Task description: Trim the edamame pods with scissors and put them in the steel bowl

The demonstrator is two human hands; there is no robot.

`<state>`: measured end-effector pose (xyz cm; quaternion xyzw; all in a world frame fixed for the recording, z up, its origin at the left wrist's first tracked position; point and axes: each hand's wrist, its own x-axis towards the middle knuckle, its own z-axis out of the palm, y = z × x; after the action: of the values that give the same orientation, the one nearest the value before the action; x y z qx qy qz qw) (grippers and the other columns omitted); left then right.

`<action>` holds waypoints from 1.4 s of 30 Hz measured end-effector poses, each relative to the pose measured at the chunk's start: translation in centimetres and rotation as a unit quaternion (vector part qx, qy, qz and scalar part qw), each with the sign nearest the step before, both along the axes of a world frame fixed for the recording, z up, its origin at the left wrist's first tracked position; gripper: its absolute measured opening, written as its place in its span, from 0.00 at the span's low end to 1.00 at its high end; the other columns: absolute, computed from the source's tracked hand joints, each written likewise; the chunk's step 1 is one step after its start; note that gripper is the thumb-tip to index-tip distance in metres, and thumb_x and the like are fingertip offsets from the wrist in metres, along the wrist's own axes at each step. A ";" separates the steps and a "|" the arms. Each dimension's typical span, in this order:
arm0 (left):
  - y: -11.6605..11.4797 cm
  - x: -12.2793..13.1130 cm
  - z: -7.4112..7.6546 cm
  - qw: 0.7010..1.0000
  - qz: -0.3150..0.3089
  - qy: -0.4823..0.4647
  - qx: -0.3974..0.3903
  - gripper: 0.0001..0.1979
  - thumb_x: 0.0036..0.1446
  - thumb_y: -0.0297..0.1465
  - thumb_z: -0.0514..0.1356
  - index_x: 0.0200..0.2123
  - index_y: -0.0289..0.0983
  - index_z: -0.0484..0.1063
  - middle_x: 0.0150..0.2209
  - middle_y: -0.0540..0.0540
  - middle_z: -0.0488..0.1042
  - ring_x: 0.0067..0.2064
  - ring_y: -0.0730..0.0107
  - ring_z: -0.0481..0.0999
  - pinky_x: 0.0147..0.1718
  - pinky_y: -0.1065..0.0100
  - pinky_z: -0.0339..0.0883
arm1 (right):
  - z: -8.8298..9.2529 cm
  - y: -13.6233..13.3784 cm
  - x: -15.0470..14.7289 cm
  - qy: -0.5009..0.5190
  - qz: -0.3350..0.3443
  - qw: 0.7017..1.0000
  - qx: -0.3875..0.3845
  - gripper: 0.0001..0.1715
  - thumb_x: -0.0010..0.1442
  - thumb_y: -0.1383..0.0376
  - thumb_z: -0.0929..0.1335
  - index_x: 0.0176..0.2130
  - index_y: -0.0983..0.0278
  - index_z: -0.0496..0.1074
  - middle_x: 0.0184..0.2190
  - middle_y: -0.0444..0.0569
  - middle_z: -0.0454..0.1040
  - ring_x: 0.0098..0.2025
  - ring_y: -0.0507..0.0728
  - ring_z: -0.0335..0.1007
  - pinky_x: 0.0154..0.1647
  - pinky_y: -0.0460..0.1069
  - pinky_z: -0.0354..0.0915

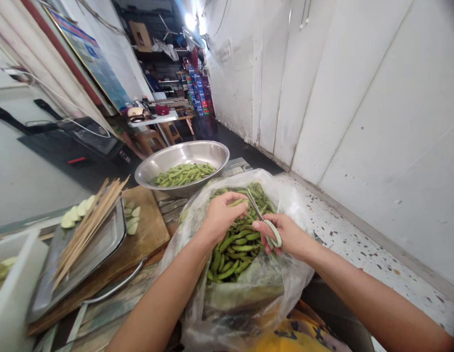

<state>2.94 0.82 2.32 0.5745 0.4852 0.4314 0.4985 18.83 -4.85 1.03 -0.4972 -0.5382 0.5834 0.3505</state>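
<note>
My left hand (pixel 225 215) is closed in a pinch on a green edamame pod (pixel 237 202) above an open clear plastic bag (pixel 285 195). Inside the bag lies a heap of edamame pods (pixel 234 249). My right hand (pixel 282 234) grips scissors (pixel 273 234) by their pale green handles, with the blades pointing up and left, close to the pod in my left hand. Beyond the bag stands a wide steel bowl (pixel 146 176) holding more pods (pixel 185 173).
To the left, bamboo skewers (pixel 89 230) and pale green slices (pixel 78 211) rest on a metal tray (pixel 105 239), over a wooden cutting board (pixel 149 220). A white box (pixel 19 288) stands at the left edge. A white wall (pixel 340 98) rises on the right.
</note>
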 end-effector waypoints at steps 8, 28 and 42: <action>0.6 -0.1 -0.4 0.994 -0.004 -0.099 -0.037 0.14 0.43 0.33 0.66 0.34 0.30 0.72 0.23 0.49 0.74 0.21 0.81 0.65 0.21 0.77 0.56 | 0.2 -0.5 -0.2 -0.017 0.031 0.999 0.016 0.25 0.51 0.46 0.71 0.29 0.64 0.66 0.17 0.40 0.65 0.16 0.49 0.63 0.11 0.42 0.53; -0.7 0.0 -0.8 0.951 0.022 0.219 0.218 0.05 0.50 0.32 0.63 0.28 0.37 0.72 0.26 0.50 0.75 0.28 0.70 0.73 0.32 0.69 0.65 | 1.1 -0.1 0.9 -0.064 0.034 0.997 0.019 0.23 0.51 0.48 0.71 0.28 0.65 0.68 0.15 0.40 0.64 0.16 0.48 0.61 0.13 0.42 0.52; -1.3 0.3 -0.8 0.898 0.010 0.313 0.310 0.05 0.50 0.28 0.63 0.24 0.37 0.71 0.27 0.48 0.75 0.32 0.68 0.71 0.33 0.68 0.61 | -0.1 0.1 1.1 -0.042 0.030 0.998 0.023 0.25 0.51 0.49 0.72 0.21 0.65 0.64 0.13 0.39 0.64 0.14 0.47 0.59 0.14 0.42 0.53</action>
<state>3.26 -0.52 1.57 0.8002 0.4637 0.3629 0.1139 19.95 -4.74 0.93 -0.4970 -0.5804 0.5597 0.3206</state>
